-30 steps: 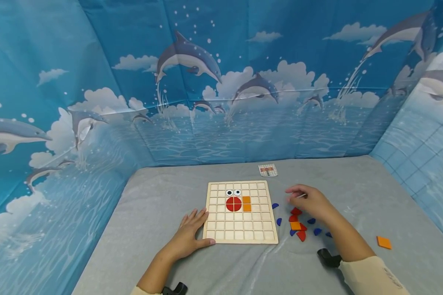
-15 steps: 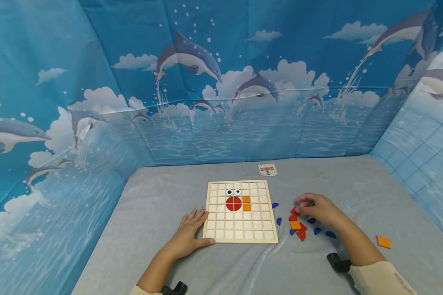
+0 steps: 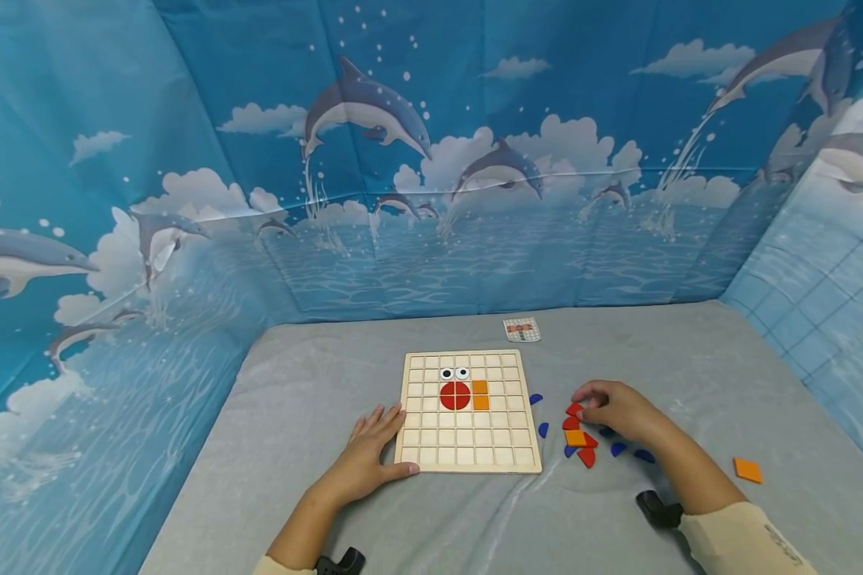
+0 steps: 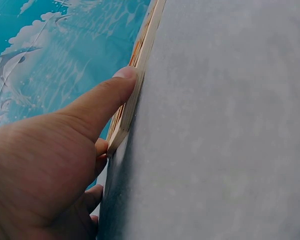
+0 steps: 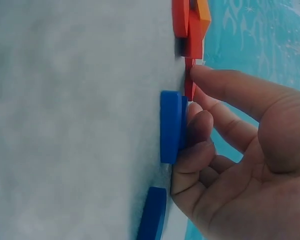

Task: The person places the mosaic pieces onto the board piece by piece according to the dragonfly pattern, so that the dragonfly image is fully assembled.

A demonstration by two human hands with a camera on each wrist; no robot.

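Note:
A square wooden grid board (image 3: 467, 447) lies on the grey cloth. Set into it are two eye discs (image 3: 455, 374), a red disc of quarter pieces (image 3: 455, 395) and two orange squares (image 3: 480, 395). My left hand (image 3: 365, 459) rests at the board's near-left corner, fingers spread along the left side and thumb (image 4: 110, 95) against the near edge. Right of the board, my right hand (image 3: 618, 409) pinches a red wooden piece (image 5: 189, 80) between thumb and forefinger, at the top of the loose pile. Its other fingers are curled beside a blue half-round piece (image 5: 170, 127).
Loose red pieces (image 3: 586, 458) and an orange square (image 3: 575, 438) overlap in the pile, with several blue half-rounds (image 3: 644, 456) around. Another orange square (image 3: 748, 470) lies far right. A patterned card (image 3: 522, 330) is behind the board. A dolphin-print curtain (image 3: 431, 239) hangs behind.
My right hand has moved down and slightly right, from above the pile onto its topmost red piece, and its fingers have closed there. The left hand and board have stayed put.

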